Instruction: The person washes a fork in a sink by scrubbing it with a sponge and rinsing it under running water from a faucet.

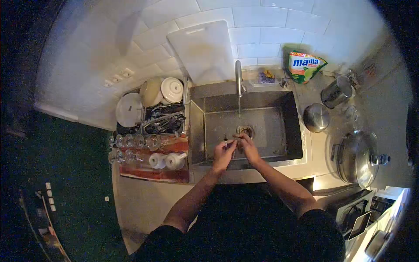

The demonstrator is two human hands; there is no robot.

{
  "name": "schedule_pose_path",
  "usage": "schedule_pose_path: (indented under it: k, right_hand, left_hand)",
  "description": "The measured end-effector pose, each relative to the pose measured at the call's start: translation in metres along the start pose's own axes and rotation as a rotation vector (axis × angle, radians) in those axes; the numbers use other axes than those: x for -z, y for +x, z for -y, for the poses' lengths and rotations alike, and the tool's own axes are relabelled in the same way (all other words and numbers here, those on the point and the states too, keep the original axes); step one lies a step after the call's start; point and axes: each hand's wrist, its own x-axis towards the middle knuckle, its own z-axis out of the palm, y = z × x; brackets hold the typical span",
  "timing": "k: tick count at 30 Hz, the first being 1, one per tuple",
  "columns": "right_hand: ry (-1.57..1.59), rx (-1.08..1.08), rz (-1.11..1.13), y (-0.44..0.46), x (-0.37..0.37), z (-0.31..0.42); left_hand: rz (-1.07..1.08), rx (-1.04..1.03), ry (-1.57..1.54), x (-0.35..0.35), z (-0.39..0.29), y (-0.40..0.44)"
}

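Observation:
Both hands are over the front half of the steel sink (270,113), close together below the running tap (239,78). My left hand (223,155) is closed round a small fork (225,137), whose tines stick up beyond the fingers. Close beside it, my right hand (248,149) has its fingers bent and pressed together near the drain (247,131); what they hold, if anything, is too small to make out. A thin stream of water falls from the tap just behind the hands.
Left of the sink stand a rack of plates (129,109) and cutlery (166,122), upturned glasses (139,140) and white cups (174,160) on a red mat (152,174). On the right are a green pouch (303,67), a steel bowl (316,118) and a large lidded pot (358,159).

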Motion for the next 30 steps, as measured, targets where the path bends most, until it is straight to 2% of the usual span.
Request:
schedule_pose_path:
  k: [1, 3, 7, 9, 12, 13, 15, 17, 21, 24, 27, 30]
  right_hand:
    - [0.097, -0.079, 0.04, -0.002, -0.004, 0.004]
    - [0.105, -0.088, 0.025, -0.009, -0.015, 0.024]
    - [0.109, -0.081, -0.027, -0.037, -0.039, 0.06]
    - [0.085, -0.068, -0.168, -0.035, -0.043, 0.047]
    - [0.208, -0.111, -0.385, -0.036, -0.042, 0.03]
    - [0.276, -0.133, -0.461, -0.038, -0.044, 0.031]
    - [0.366, -0.192, -0.526, -0.05, -0.043, 0.032]
    - [0.566, -0.203, -0.583, -0.06, -0.042, 0.033]
    - [0.525, -0.182, -0.594, -0.072, -0.031, 0.021]
    - [0.634, -0.199, -0.566, -0.083, -0.033, 0.022]
    - [0.593, -0.268, -0.643, -0.087, -0.041, 0.028]
    - [0.673, -0.272, -0.593, -0.088, -0.04, 0.027]
  left_hand:
    - [0.009, 0.007, 0.012, 0.003, -0.004, -0.004]
    - [0.023, 0.019, 0.041, 0.012, -0.014, -0.012]
    - [0.1, -0.136, -0.013, 0.031, 0.0, -0.012]
    - [0.121, -0.15, -0.009, 0.04, 0.002, -0.014]
    - [0.101, -0.096, -0.051, 0.055, 0.01, -0.013]
    - [0.135, -0.017, -0.078, 0.062, 0.012, -0.012]
    - [0.208, 0.141, -0.127, 0.077, 0.015, -0.008]
    - [0.225, 0.165, -0.147, 0.081, 0.02, -0.009]
    - [0.269, 0.148, -0.162, 0.086, 0.026, -0.008]
    - [0.303, 0.191, -0.168, 0.091, 0.025, -0.009]
    - [0.342, 0.203, -0.173, 0.094, 0.023, -0.009]
    - [0.368, 0.179, -0.174, 0.097, 0.019, -0.006]
